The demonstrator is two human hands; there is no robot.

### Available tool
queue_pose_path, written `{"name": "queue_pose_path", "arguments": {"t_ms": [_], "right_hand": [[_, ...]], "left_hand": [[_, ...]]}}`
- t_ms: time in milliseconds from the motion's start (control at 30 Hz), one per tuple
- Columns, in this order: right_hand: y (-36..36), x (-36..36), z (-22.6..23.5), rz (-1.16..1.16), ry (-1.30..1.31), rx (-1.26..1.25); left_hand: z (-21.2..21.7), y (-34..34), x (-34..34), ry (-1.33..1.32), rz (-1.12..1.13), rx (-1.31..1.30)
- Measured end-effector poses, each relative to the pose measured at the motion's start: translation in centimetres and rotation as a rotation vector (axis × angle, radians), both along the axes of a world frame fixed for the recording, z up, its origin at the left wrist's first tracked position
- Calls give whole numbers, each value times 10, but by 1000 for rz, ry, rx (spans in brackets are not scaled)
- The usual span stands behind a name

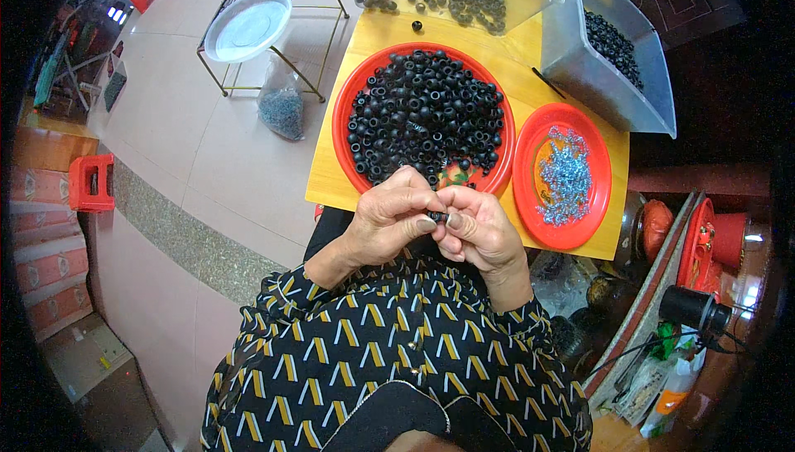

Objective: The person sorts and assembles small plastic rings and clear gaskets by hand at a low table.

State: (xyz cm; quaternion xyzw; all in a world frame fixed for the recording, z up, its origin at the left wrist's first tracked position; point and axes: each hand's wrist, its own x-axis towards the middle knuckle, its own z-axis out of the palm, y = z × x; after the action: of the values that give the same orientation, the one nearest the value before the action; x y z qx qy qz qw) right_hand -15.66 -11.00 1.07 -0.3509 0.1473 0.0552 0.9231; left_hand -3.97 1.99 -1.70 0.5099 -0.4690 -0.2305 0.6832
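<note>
My left hand (395, 213) and my right hand (478, 227) meet just below the near edge of a small yellow table (377, 29). Together their fingertips pinch one small black ring-shaped part (437, 217). Directly beyond the hands stands a large red plate (346, 97) heaped with many of the same black rings (426, 116). To its right a smaller red plate (523, 166) holds a pile of small shiny metal pieces (566, 174). My arms wear black sleeves with a yellow and white pattern.
Two clear plastic bins with more black rings stand at the back (530, 0) and at the right (580, 71) of the table. A wire stand with a white dish (247, 25) and a bag (282, 108) stand on the tiled floor to the left. Red stools (89, 183) and cluttered goods lie around.
</note>
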Motion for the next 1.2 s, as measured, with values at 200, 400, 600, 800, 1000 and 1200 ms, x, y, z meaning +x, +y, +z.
{"name": "queue_pose_path", "arguments": {"t_ms": [200,400,600,800,1000,1200], "right_hand": [[1,-2,-6,-20,-20,3],[4,3,-14,-3,-55,25],[0,11,-18,35,-72,37],[0,10,-14,20,-53,21],[-5,1,-2,52,8,-62],[-73,7,40,-290,-35,-471]], "left_hand": [[-3,-3,1,-37,-13,20],[-3,-1,4,-17,-45,17],[-6,-1,6,-55,3,13],[-8,-3,5,-19,-3,15],[1,3,-3,59,-17,35],[-6,23,-3,127,6,55]]}}
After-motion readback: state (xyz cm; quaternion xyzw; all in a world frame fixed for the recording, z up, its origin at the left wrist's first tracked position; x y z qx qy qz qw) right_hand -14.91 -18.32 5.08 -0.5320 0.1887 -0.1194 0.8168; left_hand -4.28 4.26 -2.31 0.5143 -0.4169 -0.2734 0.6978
